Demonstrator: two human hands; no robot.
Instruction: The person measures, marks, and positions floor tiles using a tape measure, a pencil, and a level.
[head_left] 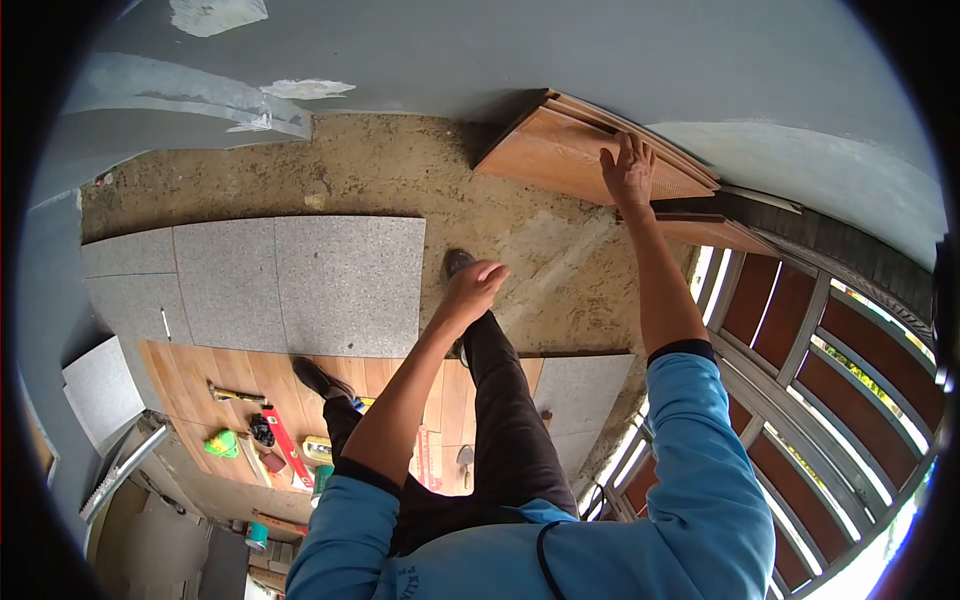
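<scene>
My right hand (630, 175) reaches to a stack of wood-look tiles (555, 150) leaning against the grey wall. Its fingers are bent over the upper edge of the front tile, with the thumb on the near face. My left hand (475, 292) hangs in front of my knee, above my shoe (458, 262). Its fingers are curled together and I see nothing in them. Below the stack, another brown tile (715, 232) leans near the window shutters.
Rough bare concrete (370, 165) runs along the wall. Speckled grey tiles (350, 280) cover the floor at left, beside wood-look flooring (390, 375). A hammer (235, 393), a red level (287, 445) and a trowel (465, 457) lie there. Slatted shutters (790, 300) stand at right.
</scene>
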